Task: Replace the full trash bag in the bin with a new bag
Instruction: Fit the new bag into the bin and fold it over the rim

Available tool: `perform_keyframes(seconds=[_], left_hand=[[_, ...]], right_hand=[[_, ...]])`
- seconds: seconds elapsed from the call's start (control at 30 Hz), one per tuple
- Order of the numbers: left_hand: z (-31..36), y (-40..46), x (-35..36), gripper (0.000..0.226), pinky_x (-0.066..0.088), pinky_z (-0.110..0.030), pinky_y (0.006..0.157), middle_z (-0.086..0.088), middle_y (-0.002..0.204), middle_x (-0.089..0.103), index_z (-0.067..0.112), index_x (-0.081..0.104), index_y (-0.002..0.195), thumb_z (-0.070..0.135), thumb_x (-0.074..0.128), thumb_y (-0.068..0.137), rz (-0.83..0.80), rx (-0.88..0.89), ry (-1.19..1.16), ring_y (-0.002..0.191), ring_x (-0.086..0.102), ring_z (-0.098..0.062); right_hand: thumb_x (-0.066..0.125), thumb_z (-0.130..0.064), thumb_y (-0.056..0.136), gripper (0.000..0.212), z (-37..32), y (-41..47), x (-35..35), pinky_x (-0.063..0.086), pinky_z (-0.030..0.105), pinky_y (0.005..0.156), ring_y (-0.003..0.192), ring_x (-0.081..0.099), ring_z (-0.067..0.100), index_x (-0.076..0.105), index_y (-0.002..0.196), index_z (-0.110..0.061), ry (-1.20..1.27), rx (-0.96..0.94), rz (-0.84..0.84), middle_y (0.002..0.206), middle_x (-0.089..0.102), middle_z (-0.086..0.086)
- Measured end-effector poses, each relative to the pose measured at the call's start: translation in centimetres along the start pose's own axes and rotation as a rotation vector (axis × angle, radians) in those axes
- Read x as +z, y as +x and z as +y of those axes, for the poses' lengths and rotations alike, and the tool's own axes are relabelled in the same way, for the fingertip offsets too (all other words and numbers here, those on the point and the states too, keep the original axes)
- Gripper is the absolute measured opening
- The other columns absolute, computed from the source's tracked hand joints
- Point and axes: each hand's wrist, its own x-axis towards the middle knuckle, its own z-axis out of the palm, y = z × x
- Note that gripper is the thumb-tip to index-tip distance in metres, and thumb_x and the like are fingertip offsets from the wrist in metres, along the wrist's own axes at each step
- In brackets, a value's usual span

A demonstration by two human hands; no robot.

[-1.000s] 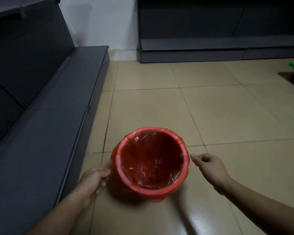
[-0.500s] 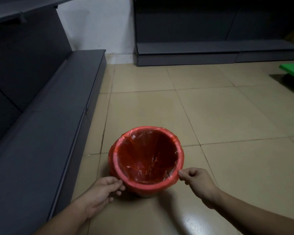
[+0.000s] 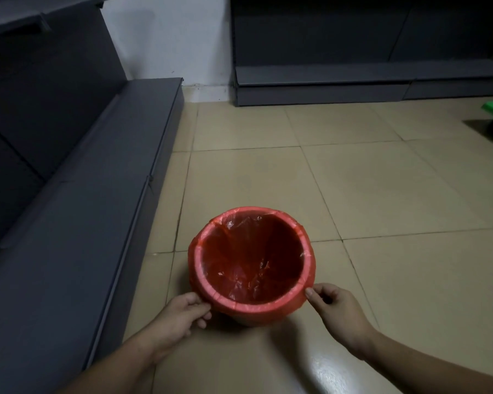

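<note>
The tiled floor (image 3: 353,180) is flanked by grey shelving (image 3: 69,194). The bin (image 3: 202,282) stands beside it, lined with a red bag (image 3: 254,260). The bag's folded edge is pinched by the left hand (image 3: 180,317) and right hand (image 3: 336,311).

Thin glossy crinkled plastic bag (image 3: 248,268), glossy smooth floor tiles (image 3: 396,280), matt grey shelving (image 3: 69,223)

The floor (image 3: 410,280) is beige tile with dark grout lines, glossy near the camera. The bin (image 3: 251,311) stands upright on it, just beside the grey shelf base (image 3: 77,251) at left. Another shelf base (image 3: 325,86) sits along the far wall.
</note>
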Motion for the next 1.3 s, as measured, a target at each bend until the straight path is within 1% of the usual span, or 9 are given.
perform_keyframes(seconds=[0.17,0.3,0.47,0.67,0.77,0.83,1.0,1.13,1.3], left_hand=[[-0.6,-0.6,0.1,0.012,0.032,-0.019,0.049,0.002,0.08,0.063,0.018,0.066,0.092,0.012,0.073,0.084,-0.155,-0.111,-0.069,0.067,0.057,-0.007],[-1.2,-0.3,2.2,0.016,0.033,-0.019,0.049,-0.01,0.095,0.065,0.009,0.063,0.102,0.013,0.07,0.089,-0.153,-0.085,-0.16,0.066,0.056,-0.007],[-1.7,0.4,2.9,0.003,0.037,-0.02,0.048,-0.002,0.077,0.075,0.006,0.066,0.088,0.005,0.065,0.091,-0.068,-0.035,-0.301,0.057,0.058,-0.006],[-2.3,0.3,3.0,0.01,0.035,-0.019,0.048,-0.003,0.076,0.076,0.007,0.066,0.083,0.014,0.07,0.089,-0.047,-0.029,-0.137,0.057,0.057,-0.004],[-2.3,0.4,2.1,0.013,0.033,-0.019,0.046,0.0,0.067,0.07,0.005,0.067,0.087,0.017,0.074,0.087,-0.078,-0.055,-0.056,0.055,0.053,-0.005],[-2.2,0.5,0.6,0.011,0.032,-0.02,0.045,-0.002,0.069,0.066,0.006,0.068,0.092,0.013,0.074,0.086,-0.052,-0.09,-0.009,0.055,0.053,-0.007],[-0.7,2.1,-4.0,0.017,0.039,-0.027,0.054,-0.001,0.093,0.07,0.022,0.071,0.108,0.029,0.06,0.096,0.323,0.0,-0.138,0.072,0.055,-0.014],[1.4,3.1,-3.5,0.027,0.041,-0.028,0.056,0.006,0.087,0.073,0.028,0.075,0.102,0.046,0.056,0.095,0.296,0.087,-0.139,0.071,0.055,-0.016],[1.6,3.6,-2.4,0.025,0.038,-0.024,0.051,0.007,0.065,0.067,0.022,0.08,0.097,0.041,0.065,0.09,0.234,0.08,-0.253,0.056,0.05,-0.006]], right_hand=[[0.079,-0.026,0.082,0.017,0.5,-1.9,1.2,0.05,0.014,0.063,0.064,0.061,0.004,0.074,0.083,-0.01,0.234,0.157,-0.045,0.073,0.071,0.005],[0.078,-0.016,0.084,0.016,0.1,-2.1,3.1,0.049,0.023,0.079,0.08,0.063,0.015,0.076,0.089,-0.001,0.348,0.17,-0.213,0.085,0.073,0.022],[0.074,-0.006,0.086,0.02,0.6,-1.8,4.3,0.046,0.011,0.061,0.061,0.055,0.009,0.071,0.066,-0.005,0.419,0.142,-0.177,0.061,0.061,0.001],[0.074,-0.008,0.086,0.024,1.6,-1.6,4.1,0.035,0.019,0.057,0.063,0.04,0.014,0.062,0.07,0.006,0.378,0.135,-0.161,0.066,0.046,0.008],[0.077,-0.009,0.083,0.021,1.4,-1.5,3.3,0.041,0.026,0.063,0.065,0.05,0.017,0.068,0.074,0.007,0.306,0.157,-0.213,0.069,0.059,0.009],[0.078,-0.006,0.082,0.003,1.3,-1.0,1.9,0.05,0.018,0.066,0.07,0.066,0.013,0.077,0.08,-0.004,0.258,0.17,-0.224,0.078,0.076,0.006],[0.07,-0.022,0.088,0.013,-0.4,3.0,-2.4,0.043,0.026,0.064,0.071,0.058,0.014,0.078,0.083,-0.014,0.182,0.14,0.07,0.078,0.074,-0.004],[0.065,-0.047,0.089,0.028,-2.8,5.1,-1.8,0.046,0.018,0.06,0.063,0.062,-0.002,0.081,0.082,-0.025,0.119,0.052,0.038,0.077,0.077,-0.015],[0.064,-0.029,0.095,0.03,-2.6,5.7,-0.5,0.044,0.01,0.052,0.056,0.058,0.001,0.08,0.076,-0.012,0.234,0.031,0.052,0.062,0.071,-0.006]])
